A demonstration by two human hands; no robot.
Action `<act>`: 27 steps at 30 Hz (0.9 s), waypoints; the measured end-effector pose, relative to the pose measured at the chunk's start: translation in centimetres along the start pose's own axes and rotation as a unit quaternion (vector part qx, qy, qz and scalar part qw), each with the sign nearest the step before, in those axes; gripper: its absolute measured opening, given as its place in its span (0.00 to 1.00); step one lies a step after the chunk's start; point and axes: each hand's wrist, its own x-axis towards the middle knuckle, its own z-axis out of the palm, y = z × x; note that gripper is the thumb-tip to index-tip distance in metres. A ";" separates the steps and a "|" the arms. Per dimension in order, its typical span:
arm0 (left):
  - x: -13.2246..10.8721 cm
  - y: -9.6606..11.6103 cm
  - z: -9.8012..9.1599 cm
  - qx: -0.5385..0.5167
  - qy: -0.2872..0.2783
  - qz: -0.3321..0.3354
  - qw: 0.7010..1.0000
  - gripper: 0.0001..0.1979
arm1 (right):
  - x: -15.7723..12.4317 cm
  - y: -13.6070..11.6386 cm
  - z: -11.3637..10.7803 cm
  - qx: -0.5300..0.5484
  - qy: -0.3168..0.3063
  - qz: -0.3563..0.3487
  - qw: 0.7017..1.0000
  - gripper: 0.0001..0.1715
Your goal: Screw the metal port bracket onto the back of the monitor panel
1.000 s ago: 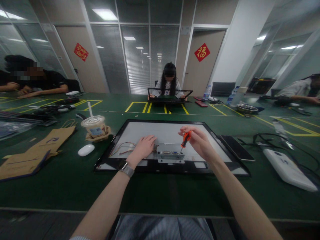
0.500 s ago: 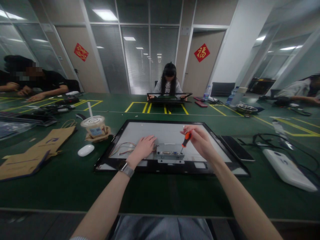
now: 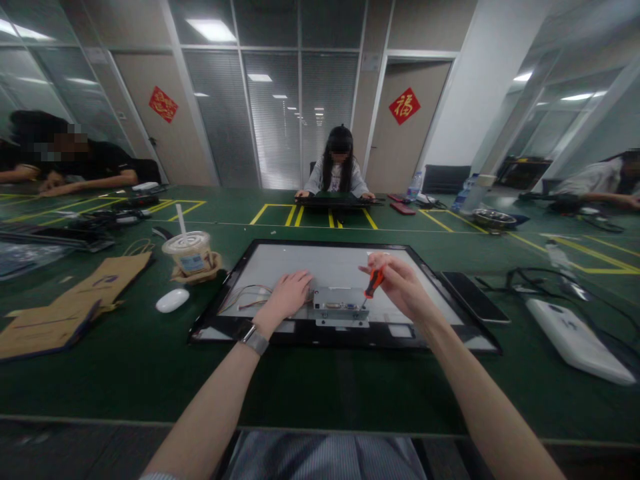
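A flat display panel [image 3: 265, 263] with a black frame and pale back lies on the table before me. Near its front edge sits a metal bracket box [image 3: 327, 295] with video ports facing me. My right hand [image 3: 400, 283] grips an orange and black screwdriver [image 3: 374, 283], whose shaft slants down to the right end of the box. My left hand [image 3: 290, 295], fingers stretched out, rests on the panel against the box's left side. Thin wires [image 3: 245, 293] lie on the panel left of that hand.
Left of the panel are a drink cup with a straw [image 3: 189, 252], a white mouse [image 3: 173, 301] and brown paper bags [image 3: 95, 287]. At right lie a black phone [image 3: 475, 297], a white device [image 3: 575, 340] and black cables. Across the table a person [image 3: 340, 167] handles another dark panel [image 3: 335, 201].
The screwdriver handle has turned slightly in my right hand, its tip staying at the box. My left hand is unmoved. The person opposite has lowered their panel onto the table.
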 end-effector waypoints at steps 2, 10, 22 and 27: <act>0.1 -0.1 0.1 0.000 0.000 -0.001 1.000 0.24 | -0.1 0.0 -0.1 -0.004 -0.003 0.010 1.000 0.11; 0.2 -0.4 0.5 0.000 0.001 -0.001 1.000 0.24 | 0.1 -0.4 0.5 0.034 -0.021 0.018 0.999 0.14; 0.1 -0.2 0.3 0.000 0.002 -0.004 1.000 0.24 | -0.1 -0.5 0.6 0.028 -0.038 0.022 0.999 0.12; 0.1 -0.1 0.3 0.002 0.004 -0.003 1.000 0.24 | 0.1 -0.4 0.7 0.029 -0.014 0.009 0.999 0.16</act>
